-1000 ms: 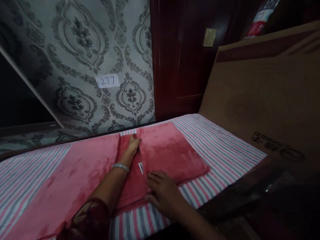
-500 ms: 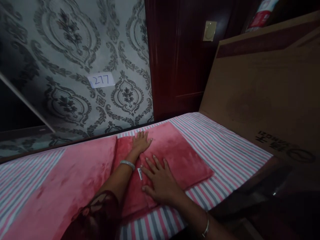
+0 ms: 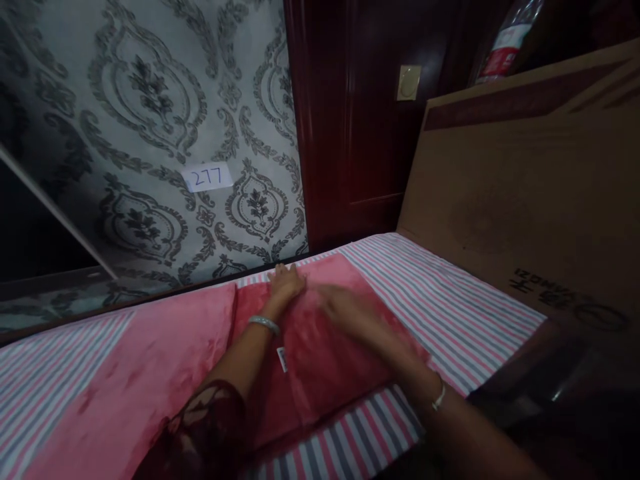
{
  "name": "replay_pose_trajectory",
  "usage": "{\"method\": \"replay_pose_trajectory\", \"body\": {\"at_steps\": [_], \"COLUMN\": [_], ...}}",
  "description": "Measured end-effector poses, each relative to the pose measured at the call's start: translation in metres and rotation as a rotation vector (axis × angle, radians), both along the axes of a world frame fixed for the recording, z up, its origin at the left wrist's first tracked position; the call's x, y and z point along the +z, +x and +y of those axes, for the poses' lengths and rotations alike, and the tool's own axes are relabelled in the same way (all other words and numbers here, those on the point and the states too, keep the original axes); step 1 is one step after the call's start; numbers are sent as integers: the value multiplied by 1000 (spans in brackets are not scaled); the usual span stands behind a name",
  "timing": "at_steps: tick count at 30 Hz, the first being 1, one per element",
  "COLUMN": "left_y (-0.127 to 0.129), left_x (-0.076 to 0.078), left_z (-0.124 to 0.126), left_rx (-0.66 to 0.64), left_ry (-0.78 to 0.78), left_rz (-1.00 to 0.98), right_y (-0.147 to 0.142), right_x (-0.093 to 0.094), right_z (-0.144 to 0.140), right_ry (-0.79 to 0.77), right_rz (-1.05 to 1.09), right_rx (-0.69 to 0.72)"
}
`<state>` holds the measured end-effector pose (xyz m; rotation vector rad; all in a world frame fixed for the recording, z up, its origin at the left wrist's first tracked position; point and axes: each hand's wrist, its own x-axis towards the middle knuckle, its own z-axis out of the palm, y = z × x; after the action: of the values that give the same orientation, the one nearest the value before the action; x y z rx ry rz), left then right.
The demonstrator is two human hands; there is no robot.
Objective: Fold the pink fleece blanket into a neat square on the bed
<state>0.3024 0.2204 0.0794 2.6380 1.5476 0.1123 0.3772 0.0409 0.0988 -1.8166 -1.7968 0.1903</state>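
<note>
Striped sheet point(image 3: 450, 300) covers the bed, and on its left part I see a pink blanket point(image 3: 130, 373) spread flat. Just right of it lies the folded red cloth point(image 3: 325, 353), near the wall side. My left hand point(image 3: 285, 283) rests on its far edge, grip flat and open, pinching nothing. My right hand point(image 3: 350, 310), blurred, lies palm down on the cloth's top, fingers spread, holding nothing. Cardboard point(image 3: 525, 187) leans at the far right.
</note>
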Motion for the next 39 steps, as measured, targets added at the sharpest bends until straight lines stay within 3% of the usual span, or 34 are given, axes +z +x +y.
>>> {"method": "replay_pose_trajectory", "body": {"at_steps": [3,5,9,13,16,20,26,31,35,39], "left_y": [16,20,14,9,10,10,10,2,-23,-58], "left_x": [1,-12,-44,-53,-50,-50,-49,-21,-7,-31], "left_z": [-9,-13,-12,-6,-4,-4,-3,-15,-63,-121], "left_rx": [-22,-12,44,22,19,11,16,-33,-206,-420], "left_ry": [80,107,161,85,38,39,11,16,90,21], "left_rz": [-82,-102,-106,-94,-87,-74,-84,-140,-149,-47], "right_y": [40,57,75,88,97,100,93,86,80,66], "right_x": [29,27,-22,-72,-82,-82,-76,-46,-30,-55], "right_z": [48,79,109,111,114,118,114,98,56,3], "right_ry": [-51,-156,-285,-298,-304,-302,-303,-304,-267,-330], "right_rz": [-68,-87,-94,-83,-69,-72,-50,-34,-83,-160], "right_rx": [-309,-430,-435,-397,-391,-403,-409,-428,-448,-443]}}
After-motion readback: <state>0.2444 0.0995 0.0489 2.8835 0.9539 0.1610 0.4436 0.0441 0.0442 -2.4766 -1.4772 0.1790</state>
